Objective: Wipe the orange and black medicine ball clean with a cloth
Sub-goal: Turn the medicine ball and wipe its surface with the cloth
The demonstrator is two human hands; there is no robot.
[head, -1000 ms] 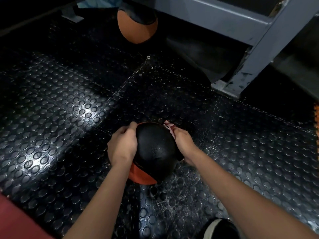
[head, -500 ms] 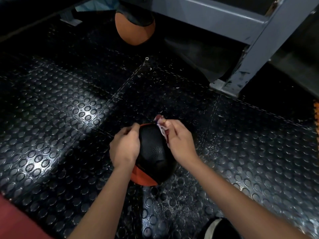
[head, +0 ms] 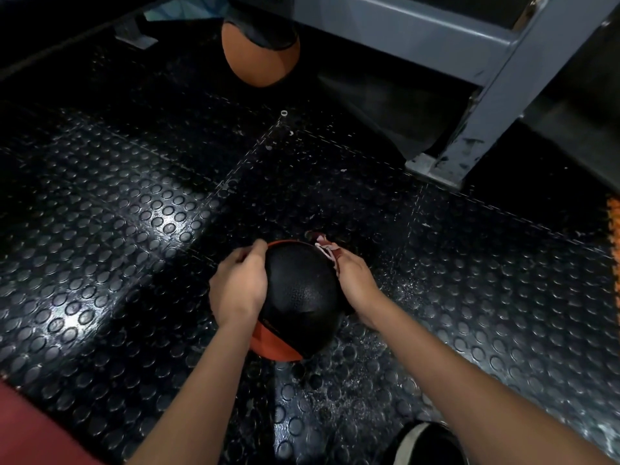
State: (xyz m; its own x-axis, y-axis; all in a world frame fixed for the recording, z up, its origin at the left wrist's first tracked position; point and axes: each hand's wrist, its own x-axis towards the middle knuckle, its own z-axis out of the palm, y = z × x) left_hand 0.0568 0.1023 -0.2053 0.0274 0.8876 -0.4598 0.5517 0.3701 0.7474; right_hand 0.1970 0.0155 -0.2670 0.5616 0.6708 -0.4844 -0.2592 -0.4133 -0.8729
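An orange and black medicine ball (head: pixel 300 293) sits on the studded black floor in front of me, black side up, with an orange panel low at its near side. My left hand (head: pixel 238 286) wraps round the ball's left side, fingers curled over the top edge. My right hand (head: pixel 352 280) presses a small red and white cloth (head: pixel 323 248) against the ball's upper right side; most of the cloth is hidden under the hand.
A second orange and black ball (head: pixel 260 48) lies farther back by a grey metal frame (head: pixel 483 105), whose foot (head: pixel 432 169) stands on the floor at right. A black and white shoe (head: pixel 426 444) is at the bottom edge. The wet floor (head: pixel 100 229) glints.
My right hand with the cloth slid from the ball's top front back to its upper right side. The left hand stayed on the left side.
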